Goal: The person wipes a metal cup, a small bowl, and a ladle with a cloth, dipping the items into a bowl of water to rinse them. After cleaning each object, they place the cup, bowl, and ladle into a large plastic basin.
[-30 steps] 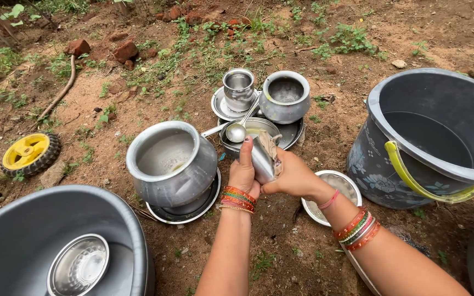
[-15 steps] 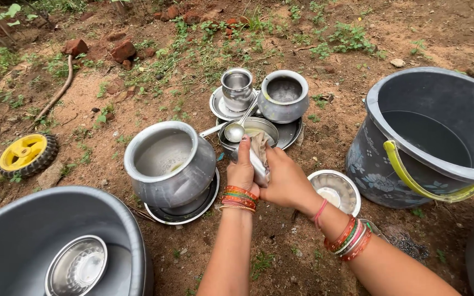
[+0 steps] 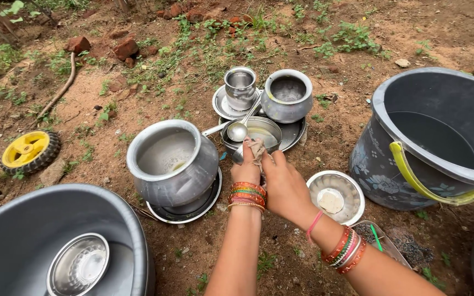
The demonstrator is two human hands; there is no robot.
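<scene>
Head view: steel tumbler [image 3: 241, 153] clasped between both hands' fingers [image 3: 248, 151].

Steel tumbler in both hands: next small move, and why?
Probably keep twisting the scrub rag around the steel tumbler: the left hand grips it from below, the right hand presses the rag on top, and neither has turned toward the grey bucket.

Both hands [image 3: 267, 175] around a steel cup [image 3: 241, 152], scrubbing rag [image 3: 257, 148]
</scene>
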